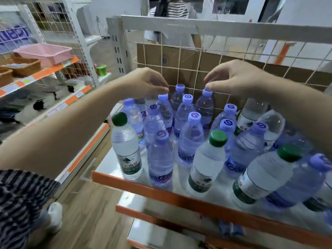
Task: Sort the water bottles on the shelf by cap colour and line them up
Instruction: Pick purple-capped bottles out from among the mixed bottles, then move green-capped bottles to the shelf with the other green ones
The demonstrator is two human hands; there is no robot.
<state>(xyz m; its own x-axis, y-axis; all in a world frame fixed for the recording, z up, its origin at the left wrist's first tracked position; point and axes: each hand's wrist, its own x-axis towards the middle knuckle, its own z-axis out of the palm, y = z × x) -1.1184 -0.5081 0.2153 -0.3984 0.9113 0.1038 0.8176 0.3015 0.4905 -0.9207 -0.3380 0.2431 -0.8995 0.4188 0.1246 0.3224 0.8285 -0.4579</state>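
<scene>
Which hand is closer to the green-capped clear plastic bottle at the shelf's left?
Left. The left hand is behind the green-capped clear plastic bottle; the right hand is farther right, at a lilac cap.

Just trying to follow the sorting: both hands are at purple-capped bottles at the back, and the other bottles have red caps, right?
Not red: the head view shows green caps. The left hand and right hand are indeed at purple-capped bottles at the back.

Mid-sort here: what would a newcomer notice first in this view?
A crowd of purple-capped bottles fills the orange-edged shelf, with three green-capped bottles mixed in along the front. At the back row, the left hand and right hand each reach down onto a purple cap, grip unclear.
</scene>
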